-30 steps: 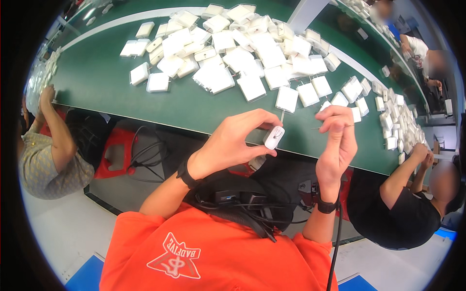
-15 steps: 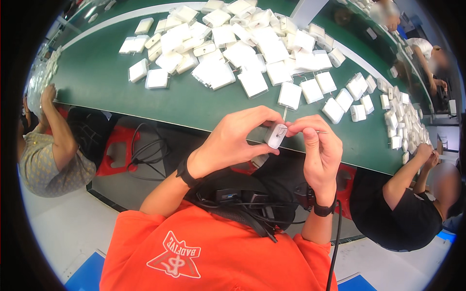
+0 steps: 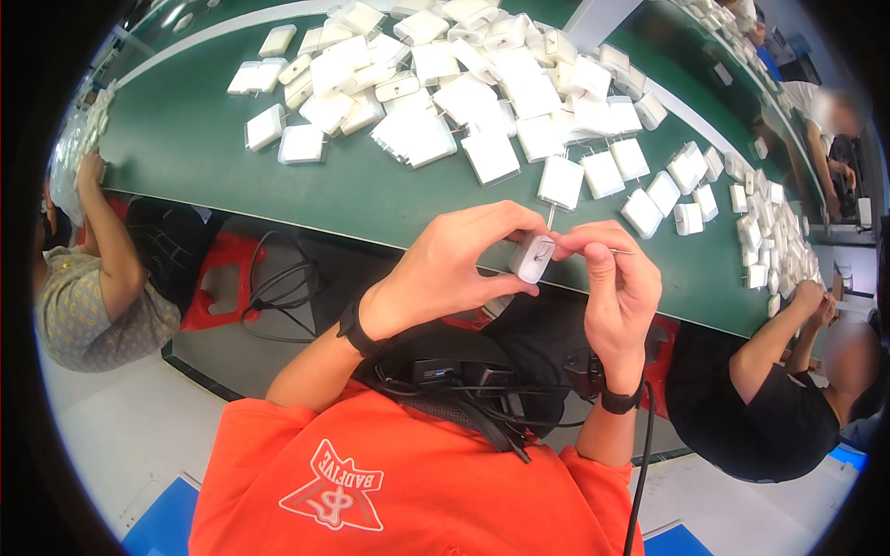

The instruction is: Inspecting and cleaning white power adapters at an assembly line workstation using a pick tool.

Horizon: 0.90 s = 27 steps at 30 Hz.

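Note:
My left hand (image 3: 461, 264) grips a small white plastic housing (image 3: 532, 259) between thumb and fingers, at the table's front edge. The housing's end face is turned toward me, and a dark thin wire shows at an opening in it. At its right side, my right hand (image 3: 619, 283) is closed in a pinch. A thin metal rod-like tool (image 3: 623, 252) sticks out of that hand to the right; its working tip is hidden by the fingers. Just beyond my hands lies a white block (image 3: 561, 181) with thin prongs or wires pointing toward me.
A large heap of similar white blocks (image 3: 440, 97) covers the far middle of the green table (image 3: 195, 157). More blocks (image 3: 774, 227) lie at the right. Co-workers sit at left (image 3: 102, 296) and right (image 3: 769, 389). A red stool (image 3: 218, 283) and black cables (image 3: 283, 287) are below.
The view has shifted slightly. My left hand still holds the housing; the wire at its opening now shows as a loop. My right fingers stay close beside it.

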Each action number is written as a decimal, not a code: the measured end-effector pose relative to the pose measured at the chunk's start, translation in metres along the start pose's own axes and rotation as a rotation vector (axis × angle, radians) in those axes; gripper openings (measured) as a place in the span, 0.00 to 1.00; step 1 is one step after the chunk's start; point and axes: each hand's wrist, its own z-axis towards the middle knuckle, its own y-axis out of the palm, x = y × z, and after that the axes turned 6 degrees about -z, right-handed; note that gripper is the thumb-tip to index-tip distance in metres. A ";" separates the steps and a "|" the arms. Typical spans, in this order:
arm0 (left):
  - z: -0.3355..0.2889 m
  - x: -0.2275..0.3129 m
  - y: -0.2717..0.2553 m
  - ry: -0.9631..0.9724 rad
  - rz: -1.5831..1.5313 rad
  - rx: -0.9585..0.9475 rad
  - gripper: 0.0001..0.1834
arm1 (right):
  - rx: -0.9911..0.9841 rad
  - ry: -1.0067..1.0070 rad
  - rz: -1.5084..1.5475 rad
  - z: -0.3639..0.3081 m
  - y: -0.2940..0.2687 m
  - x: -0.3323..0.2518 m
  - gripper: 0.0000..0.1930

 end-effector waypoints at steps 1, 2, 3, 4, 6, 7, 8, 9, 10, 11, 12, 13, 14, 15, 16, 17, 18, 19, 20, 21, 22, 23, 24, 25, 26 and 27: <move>0.000 0.000 0.000 -0.010 -0.008 -0.004 0.31 | 0.007 0.001 0.004 0.000 0.000 0.001 0.07; 0.000 0.000 0.000 -0.011 -0.007 -0.004 0.31 | 0.013 0.002 0.009 -0.001 0.001 0.001 0.07; 0.000 0.000 0.001 -0.007 -0.010 -0.001 0.31 | 0.012 0.003 0.010 -0.001 0.001 0.001 0.07; 0.000 0.000 0.000 -0.002 -0.015 0.003 0.31 | 0.009 0.007 0.008 0.000 0.001 0.000 0.07; -0.002 -0.001 -0.001 -0.003 -0.017 0.008 0.31 | 0.004 0.012 0.004 0.000 0.003 0.000 0.07; -0.001 -0.001 -0.001 -0.004 -0.014 0.009 0.31 | 0.010 0.015 0.003 0.000 0.003 0.000 0.07; -0.001 -0.002 -0.001 -0.005 -0.013 0.008 0.31 | 0.017 0.018 0.002 0.000 0.004 0.001 0.06; -0.001 -0.002 -0.001 0.002 -0.004 0.008 0.31 | 0.017 0.020 0.003 0.001 0.004 0.000 0.06; 0.000 -0.002 -0.001 0.011 0.004 0.008 0.31 | 0.017 0.016 -0.013 0.002 0.004 -0.001 0.06; 0.000 -0.002 -0.001 0.010 0.004 0.007 0.31 | 0.019 0.013 -0.029 0.003 0.004 -0.002 0.05; 0.000 -0.003 -0.001 0.017 0.012 0.008 0.31 | 0.019 0.014 -0.028 0.004 0.004 -0.003 0.05; 0.000 -0.003 0.000 0.025 0.019 0.008 0.31 | 0.010 -0.006 -0.069 0.006 0.003 -0.003 0.04; 0.001 -0.003 0.000 0.024 0.018 0.008 0.31 | 0.002 -0.026 -0.109 0.007 0.003 -0.003 0.04; 0.002 -0.003 -0.001 0.036 0.024 0.010 0.31 | 0.002 -0.024 -0.110 0.009 0.003 -0.004 0.04; 0.002 -0.002 -0.001 0.047 0.033 0.013 0.31 | -0.013 -0.006 -0.109 0.011 0.004 -0.005 0.03; 0.001 -0.002 -0.001 0.045 0.033 0.012 0.31 | -0.028 0.012 -0.108 0.012 0.004 -0.005 0.03; 0.000 -0.002 -0.001 0.038 0.038 0.015 0.30 | -0.028 0.014 -0.106 0.012 0.004 -0.005 0.03; 0.001 -0.001 -0.001 0.033 0.042 0.018 0.30 | -0.036 0.013 -0.101 0.013 0.004 -0.004 0.03; 0.001 -0.001 -0.001 0.035 0.041 0.018 0.30 | -0.044 0.012 -0.096 0.013 0.003 -0.004 0.04; 0.001 -0.001 0.000 0.026 0.029 0.018 0.30 | -0.043 0.012 -0.098 0.012 0.002 -0.002 0.04; 0.001 -0.001 0.000 0.016 0.019 0.020 0.30 | -0.028 0.025 -0.038 0.009 0.001 0.001 0.04; 0.001 -0.001 0.000 0.017 0.019 0.021 0.30 | -0.013 0.039 0.022 0.007 0.001 0.003 0.05; 0.002 -0.002 0.001 0.010 0.002 0.018 0.30 | -0.013 0.038 0.021 0.005 0.001 0.002 0.05; 0.001 -0.002 0.001 0.003 -0.016 0.015 0.30 | 0.004 0.055 0.034 0.003 0.001 0.001 0.06; 0.001 -0.001 0.001 0.002 -0.015 0.016 0.30 | 0.022 0.073 0.047 0.002 0.001 0.001 0.07; 0.001 -0.001 0.001 0.003 -0.016 0.016 0.29 | 0.020 0.072 0.048 0.001 0.002 0.001 0.07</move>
